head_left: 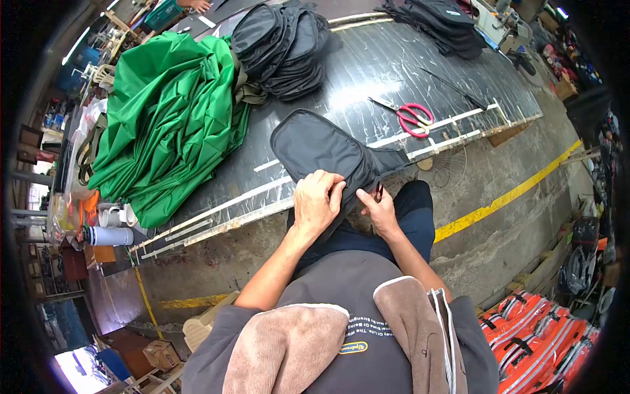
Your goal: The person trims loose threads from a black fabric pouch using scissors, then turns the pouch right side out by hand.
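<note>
A black fabric bag (318, 141) with a rounded, piped panel lies at the front edge of the table, part of it hanging over toward my lap. My left hand (319, 200) is closed on its near edge, thumb and fingers pinched together over the cloth. Just to the right, my right hand (379, 213) is curled around a small dark tool (379, 192) with a reddish tint, too small to name surely. That hand is close beside the bag's edge; whether it touches the cloth I cannot tell.
Red-handled scissors (415, 120) and a long thin dark tool (459, 90) lie on the black table (367, 59). A green fabric heap (174, 125) and stacked black bags (282, 49) stand left. Orange reflective vests (541, 335) lie lower right. Another person's hand (195, 5) shows far off.
</note>
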The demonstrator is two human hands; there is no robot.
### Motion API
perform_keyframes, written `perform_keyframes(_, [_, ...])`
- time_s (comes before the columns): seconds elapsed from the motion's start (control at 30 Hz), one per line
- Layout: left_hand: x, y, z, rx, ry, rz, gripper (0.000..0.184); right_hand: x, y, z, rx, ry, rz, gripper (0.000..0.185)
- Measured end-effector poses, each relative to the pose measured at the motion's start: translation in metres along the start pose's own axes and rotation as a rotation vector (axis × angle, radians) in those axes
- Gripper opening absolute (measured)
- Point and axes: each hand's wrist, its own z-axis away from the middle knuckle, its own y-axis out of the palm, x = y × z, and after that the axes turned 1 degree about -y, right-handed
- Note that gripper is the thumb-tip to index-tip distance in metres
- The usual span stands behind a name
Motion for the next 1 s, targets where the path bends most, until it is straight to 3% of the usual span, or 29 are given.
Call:
perform_keyframes(0.13, [-0.005, 0.0, 0.003, 0.031, -0.051, 0.121, 0.009, -0.015, -0.016, -0.01, 0.123, 0.092, -0.285, 0.03])
perform_keyframes(0.23, [-0.014, -0.003, 0.004, 0.098, -0.139, 0.122, 0.014, -0.013, -0.016, -0.011, -0.006, 0.102, -0.159, 0.029])
perform_keyframes(0.27, [-0.017, -0.005, 0.001, 0.138, -0.176, 0.108, 0.028, -0.011, -0.012, -0.007, -0.037, 0.031, -0.101, 0.022])
perform_keyframes(0.4, [-0.024, -0.004, -0.008, 0.21, -0.17, -0.084, 0.047, -0.004, -0.009, 0.003, 0.057, -0.207, -0.084, 0.011])
perform_keyframes(0.6, [-0.026, -0.007, -0.013, 0.238, -0.059, -0.099, 0.042, 0.013, -0.014, 0.012, 0.097, -0.327, 0.175, 0.018])
perform_keyframes(0.9, [-0.03, -0.02, -0.003, 0.097, 0.077, -0.029, 0.035, 0.025, -0.009, 0.017, 0.094, -0.32, 0.09, 0.035])
perform_keyframes(1.0, [-0.023, -0.018, -0.005, 0.053, 0.111, -0.062, 0.033, 0.03, -0.003, 0.008, 0.107, -0.321, 0.021, 0.022])
